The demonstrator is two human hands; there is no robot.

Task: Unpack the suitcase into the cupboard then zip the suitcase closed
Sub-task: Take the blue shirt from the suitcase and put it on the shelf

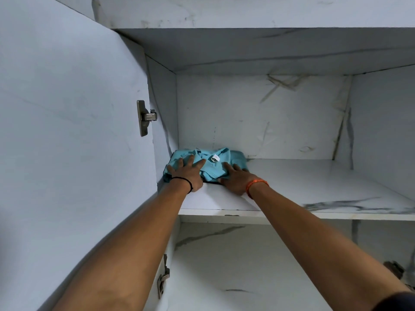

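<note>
A folded light-blue polo shirt [213,163] with a white neck label lies on a dark garment in the back left corner of the upper cupboard shelf [303,189]. My left hand [189,173] lies flat on the shirt's left part, fingers spread and straight. My right hand [237,177] presses on the shirt's right front edge with straight fingers. The suitcase is out of view.
The white marble-pattern cupboard door [67,142] stands open at the left, with metal hinges [146,117]. The rest of the upper shelf stretches to the right. A lower shelf [247,277] lies beneath, with another hinge at its far right.
</note>
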